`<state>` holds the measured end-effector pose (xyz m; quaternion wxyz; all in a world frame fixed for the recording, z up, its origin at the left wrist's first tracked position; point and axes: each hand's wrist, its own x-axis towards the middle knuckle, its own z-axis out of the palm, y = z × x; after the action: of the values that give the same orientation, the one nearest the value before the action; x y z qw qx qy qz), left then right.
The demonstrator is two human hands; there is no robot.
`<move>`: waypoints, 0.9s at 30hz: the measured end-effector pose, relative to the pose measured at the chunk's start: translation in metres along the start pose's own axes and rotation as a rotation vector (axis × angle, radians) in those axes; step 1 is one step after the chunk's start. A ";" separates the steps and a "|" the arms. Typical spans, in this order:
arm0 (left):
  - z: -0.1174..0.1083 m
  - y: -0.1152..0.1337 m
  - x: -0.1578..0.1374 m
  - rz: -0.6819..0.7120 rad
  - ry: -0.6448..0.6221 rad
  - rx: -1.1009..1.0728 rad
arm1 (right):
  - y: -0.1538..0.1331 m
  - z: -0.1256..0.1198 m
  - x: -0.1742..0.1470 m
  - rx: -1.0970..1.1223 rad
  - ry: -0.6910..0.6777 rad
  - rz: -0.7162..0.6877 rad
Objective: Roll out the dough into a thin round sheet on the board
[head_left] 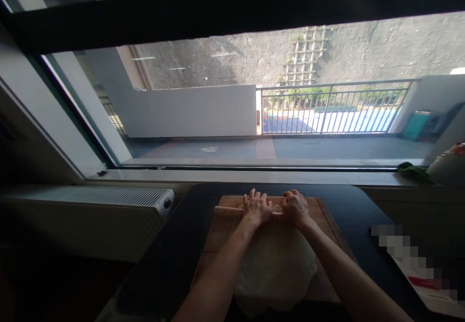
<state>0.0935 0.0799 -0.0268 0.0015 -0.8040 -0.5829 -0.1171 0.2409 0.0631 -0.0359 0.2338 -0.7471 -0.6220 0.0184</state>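
Note:
A thin wooden rolling pin (228, 211) lies crosswise near the far edge of a wooden board (214, 244). My left hand (257, 207) presses down on the pin, its fingers curled over the far side. Close beside it, my right hand (295, 207) grips the pin toward its right end, which is hidden under that hand. Beneath the pin and both forearms spreads a large, thin, pale sheet of dough (276, 268). The near edge of the dough hangs past the board's front edge.
The board rests on a dark table (163, 264) with rounded corners. A partly blurred-out packet (417, 276) lies at the right edge. On the left stands a white radiator (109, 198); a window sill (232, 176) runs behind the table. A green cloth (414, 171) lies on the sill.

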 end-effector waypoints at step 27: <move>-0.001 0.004 -0.025 -0.003 0.054 -0.022 | 0.001 -0.005 -0.019 0.020 -0.027 -0.008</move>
<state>0.0895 0.0550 -0.0300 0.0082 -0.7996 -0.5827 -0.1450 0.2391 0.0434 -0.0372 0.2332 -0.7419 -0.6277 0.0338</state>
